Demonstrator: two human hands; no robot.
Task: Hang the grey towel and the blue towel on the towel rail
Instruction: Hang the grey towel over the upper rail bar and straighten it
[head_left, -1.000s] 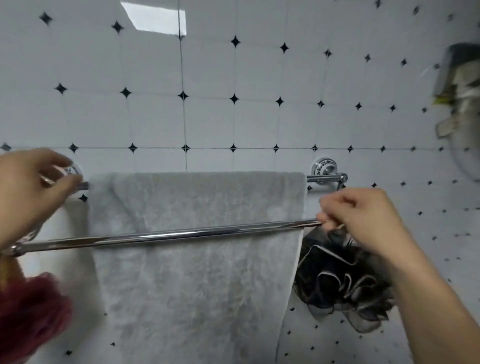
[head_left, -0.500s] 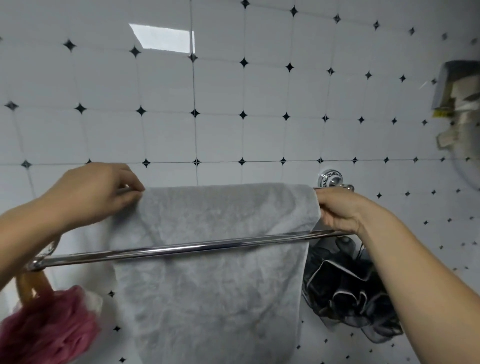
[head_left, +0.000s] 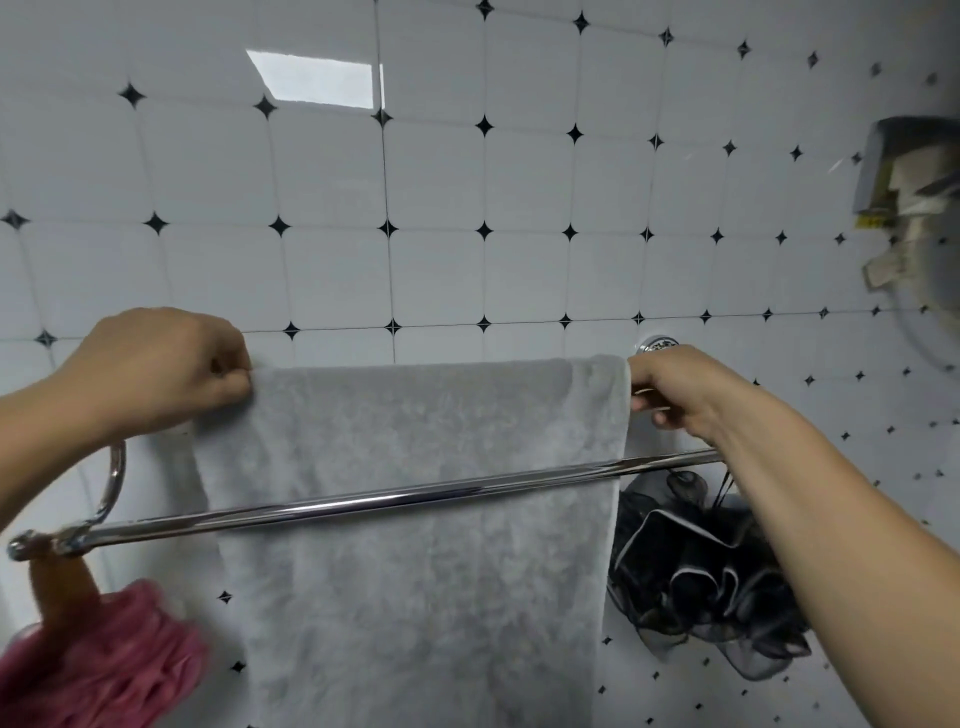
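The grey towel hangs over the back bar of a chrome double towel rail on the tiled wall, falling behind the front bar. My left hand pinches the towel's top left corner. My right hand grips the top right edge at the back bar, near the wall mount. The blue towel is not in view.
A pink bath sponge hangs from the rail's left end. A black mesh sponge hangs below the right end, under my right forearm. A wall-mounted holder with items sits at the far right.
Both hands went from the rail's ends to the towel's top corners. The camera view rose a little, so the rail sits lower in frame.
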